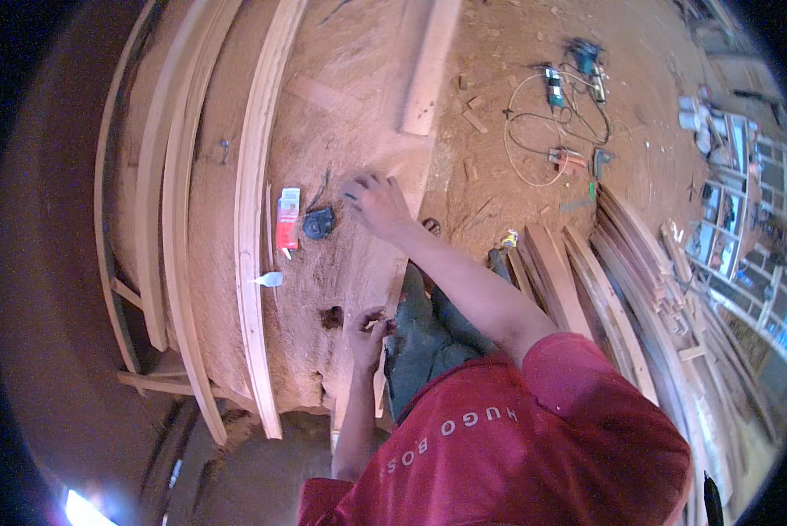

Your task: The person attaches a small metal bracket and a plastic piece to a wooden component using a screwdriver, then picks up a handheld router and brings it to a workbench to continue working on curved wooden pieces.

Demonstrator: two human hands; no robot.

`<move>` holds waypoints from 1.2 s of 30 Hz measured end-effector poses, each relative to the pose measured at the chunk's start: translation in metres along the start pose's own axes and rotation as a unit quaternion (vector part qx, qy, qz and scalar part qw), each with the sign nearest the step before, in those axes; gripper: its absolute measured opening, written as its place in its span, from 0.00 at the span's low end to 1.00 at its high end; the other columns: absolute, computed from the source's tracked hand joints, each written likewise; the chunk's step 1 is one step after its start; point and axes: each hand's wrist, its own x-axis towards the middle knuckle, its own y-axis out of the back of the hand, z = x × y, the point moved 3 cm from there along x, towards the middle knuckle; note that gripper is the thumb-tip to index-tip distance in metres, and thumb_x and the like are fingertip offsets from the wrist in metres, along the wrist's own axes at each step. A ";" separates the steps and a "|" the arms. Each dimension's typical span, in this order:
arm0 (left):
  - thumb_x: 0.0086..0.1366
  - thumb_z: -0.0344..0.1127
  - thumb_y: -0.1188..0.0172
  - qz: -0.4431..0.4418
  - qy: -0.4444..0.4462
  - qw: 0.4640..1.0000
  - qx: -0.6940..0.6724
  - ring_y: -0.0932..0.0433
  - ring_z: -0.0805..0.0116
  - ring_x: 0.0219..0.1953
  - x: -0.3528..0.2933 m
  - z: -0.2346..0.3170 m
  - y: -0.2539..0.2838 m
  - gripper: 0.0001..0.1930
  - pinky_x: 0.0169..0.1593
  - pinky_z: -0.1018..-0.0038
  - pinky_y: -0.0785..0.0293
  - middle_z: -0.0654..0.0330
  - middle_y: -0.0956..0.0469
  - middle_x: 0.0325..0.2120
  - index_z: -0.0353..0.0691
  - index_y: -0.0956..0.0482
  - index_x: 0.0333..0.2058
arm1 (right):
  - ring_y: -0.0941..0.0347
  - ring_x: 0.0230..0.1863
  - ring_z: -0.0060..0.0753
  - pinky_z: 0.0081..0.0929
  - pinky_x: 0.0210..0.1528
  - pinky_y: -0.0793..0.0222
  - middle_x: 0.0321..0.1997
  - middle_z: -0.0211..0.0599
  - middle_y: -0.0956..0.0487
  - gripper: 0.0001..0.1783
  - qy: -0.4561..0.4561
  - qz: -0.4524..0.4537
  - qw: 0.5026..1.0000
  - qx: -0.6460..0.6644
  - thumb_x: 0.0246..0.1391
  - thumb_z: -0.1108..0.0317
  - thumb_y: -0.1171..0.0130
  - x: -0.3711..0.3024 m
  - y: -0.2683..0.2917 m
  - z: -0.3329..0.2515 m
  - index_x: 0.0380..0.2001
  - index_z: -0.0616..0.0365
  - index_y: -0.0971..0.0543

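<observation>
Lying near right hand (378,204): 1 black tape measure (318,223).

The right hand (380,206) is over the dusty workbench (306,298), right of a dark tape measure (318,223), with the curled left hand (369,333) nearer.

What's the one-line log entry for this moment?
left hand: fingers curled, contents unclear | right hand: near black tape measure | nearby: red-and-white box

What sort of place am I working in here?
Probably a woodworking workshop: long wooden planks, corded power tools on the floor, and scattered wood scraps all point that way.
</observation>
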 end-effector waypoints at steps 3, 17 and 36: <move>0.64 0.32 0.48 -0.021 0.162 0.966 -0.201 0.20 0.65 0.30 -0.016 -0.056 0.003 0.10 0.34 0.71 0.21 0.56 0.25 0.28 0.32 0.24 0.39 | 0.30 0.49 0.47 0.44 0.49 0.35 0.47 0.44 0.26 0.16 -0.006 -0.003 0.999 0.044 0.47 0.63 0.39 -0.019 0.049 -0.009 0.41 0.53 0.23; 0.62 0.32 0.45 -0.034 -0.135 0.932 0.336 0.27 0.73 0.25 0.029 0.104 -0.047 0.08 0.30 0.78 0.28 0.58 0.24 0.27 0.32 0.23 0.32 | 0.22 0.38 0.50 0.41 0.40 0.26 0.35 0.53 0.20 0.14 -0.594 0.090 0.799 0.004 0.49 0.60 0.40 -0.493 0.246 0.262 0.33 0.60 0.20; 0.63 0.38 0.51 0.350 -0.027 0.871 0.344 0.24 0.68 0.23 0.229 0.100 -0.021 0.13 0.24 0.73 0.27 0.54 0.22 0.24 0.34 0.23 0.34 | 0.22 0.32 0.42 0.36 0.35 0.27 0.31 0.47 0.19 0.18 -0.580 0.031 0.761 0.289 0.44 0.65 0.37 -0.551 0.224 0.320 0.39 0.63 0.21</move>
